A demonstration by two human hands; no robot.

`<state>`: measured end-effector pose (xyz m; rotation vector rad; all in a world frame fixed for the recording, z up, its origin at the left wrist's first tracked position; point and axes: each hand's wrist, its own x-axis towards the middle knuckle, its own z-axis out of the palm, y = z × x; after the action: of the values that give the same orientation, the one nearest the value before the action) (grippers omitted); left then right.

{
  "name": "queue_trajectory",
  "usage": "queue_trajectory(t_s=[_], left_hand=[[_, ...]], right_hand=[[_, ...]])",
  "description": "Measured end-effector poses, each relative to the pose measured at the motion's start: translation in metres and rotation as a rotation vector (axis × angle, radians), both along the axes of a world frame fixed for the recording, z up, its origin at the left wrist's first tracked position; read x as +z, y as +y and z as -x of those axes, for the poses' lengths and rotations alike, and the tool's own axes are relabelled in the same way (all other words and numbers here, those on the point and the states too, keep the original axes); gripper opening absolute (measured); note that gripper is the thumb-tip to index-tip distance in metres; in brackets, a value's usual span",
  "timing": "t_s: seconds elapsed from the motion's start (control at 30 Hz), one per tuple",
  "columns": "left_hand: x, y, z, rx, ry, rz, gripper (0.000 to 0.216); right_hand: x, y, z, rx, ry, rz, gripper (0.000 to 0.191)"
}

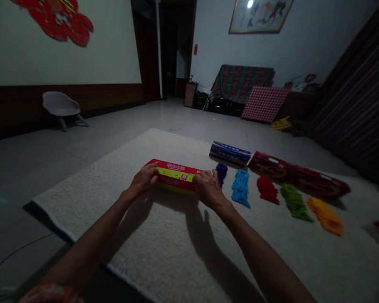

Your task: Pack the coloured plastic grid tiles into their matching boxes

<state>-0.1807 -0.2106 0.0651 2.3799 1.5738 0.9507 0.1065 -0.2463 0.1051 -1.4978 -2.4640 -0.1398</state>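
A long red and yellow cardboard box [175, 173] with white lettering is between my two hands, low over the pale fleecy mat. My left hand [144, 176] grips its left end, fingers closed over the top edge. At the right end my right hand [208, 187] holds it the same way, covering that corner. Whether the underside touches the mat I cannot tell. Just right of my right hand lies a purple knobbly bundle [221, 173], partly hidden. Similar bundles follow in a row: light blue [240, 187], red [268, 190], green [296, 203] and orange [326, 215].
Behind the bundles stand a dark blue box [230, 153] and a long dark red box [298, 174]. The mat [113, 181] lies on a tiled floor. A small chair [61, 105] is by the left wall, and a cable [17, 249] runs across the lower left.
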Motion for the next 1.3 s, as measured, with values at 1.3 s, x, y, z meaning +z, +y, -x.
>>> queue_trajectory(t_s=[1.3], left_hand=[[0.054,-0.042,-0.096,-0.341,0.479,0.398,0.030]], right_hand=[[0.032,-0.079,-0.112,-0.146,-0.168,0.472,0.042]])
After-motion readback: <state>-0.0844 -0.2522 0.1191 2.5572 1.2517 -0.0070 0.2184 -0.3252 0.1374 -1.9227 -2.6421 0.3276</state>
